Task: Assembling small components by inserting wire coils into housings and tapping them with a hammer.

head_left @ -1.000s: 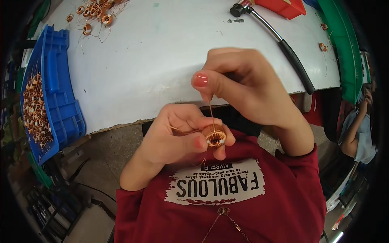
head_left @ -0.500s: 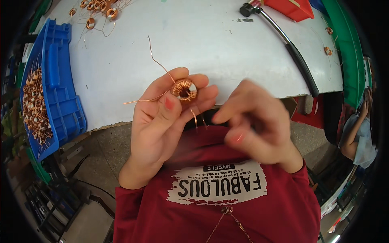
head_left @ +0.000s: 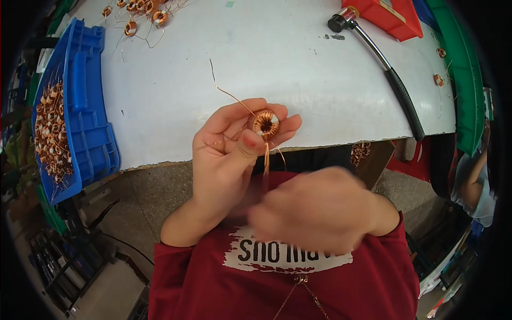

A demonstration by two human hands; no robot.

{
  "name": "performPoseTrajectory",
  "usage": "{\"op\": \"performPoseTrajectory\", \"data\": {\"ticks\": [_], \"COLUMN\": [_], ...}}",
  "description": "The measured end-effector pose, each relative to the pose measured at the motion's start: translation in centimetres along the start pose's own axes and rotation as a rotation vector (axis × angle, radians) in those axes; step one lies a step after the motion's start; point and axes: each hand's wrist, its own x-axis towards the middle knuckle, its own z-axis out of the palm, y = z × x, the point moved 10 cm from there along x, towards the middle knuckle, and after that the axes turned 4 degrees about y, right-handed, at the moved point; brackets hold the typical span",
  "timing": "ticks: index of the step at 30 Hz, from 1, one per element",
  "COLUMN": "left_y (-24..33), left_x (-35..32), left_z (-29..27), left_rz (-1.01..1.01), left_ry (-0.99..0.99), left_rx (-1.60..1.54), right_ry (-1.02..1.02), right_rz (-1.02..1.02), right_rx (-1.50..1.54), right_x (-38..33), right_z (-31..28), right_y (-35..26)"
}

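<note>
A ring-shaped coil wound with copper wire [head_left: 258,121] is pinched between the thumb and fingers of my left hand [head_left: 220,162], just in front of the table edge. White patches show on the ring between its windings. One long wire end sticks up and away to the left from it. Below the coil, a copper wire [head_left: 266,157] hangs toward my right hand [head_left: 320,210], and a shorter curved end shows beside it. My right hand is low over my red shirt, its fingers smeared by motion; whether it grips the wire cannot be made out.
A blue crate [head_left: 80,85] full of copper coils [head_left: 52,130] stands at the left. More loose coils [head_left: 159,18] lie at the far left of the white table [head_left: 176,101]. A black-handled hammer [head_left: 394,82], red bin [head_left: 392,18] and green tray [head_left: 464,69] are at the right.
My left hand and the coil have shifted right and slightly down in view. My right hand has swept down and left. A wire now stretches downward from the coil.
</note>
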Motion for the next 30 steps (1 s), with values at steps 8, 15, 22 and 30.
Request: {"op": "performPoseTrajectory", "data": {"ticks": [8,15,22,30], "left_y": [-0.3,0.6,1.1,0.6], "left_x": [-0.4,-0.5,0.0,-1.1], "left_z": [-0.2,2.1,2.2,3.4], "left_rz": [-0.058,-0.076,-0.165,-0.169], "left_ry": [-0.008,-0.125,-0.045,-0.069], "left_rx": [-0.200,-0.339,-0.038,0.241], "right_ry": [-0.043,0.056,-0.078,0.080], "right_rz": [-0.090,-0.365,-0.336,0.916], "right_rx": [-0.056,-0.433,-0.386,0.483], "right_x": [-1.4,-4.6,-3.8,0.5], "right_z": [-0.9,0.8,0.4,-2.7], "right_y": [0.1,0.1,0.9,11.7]}}
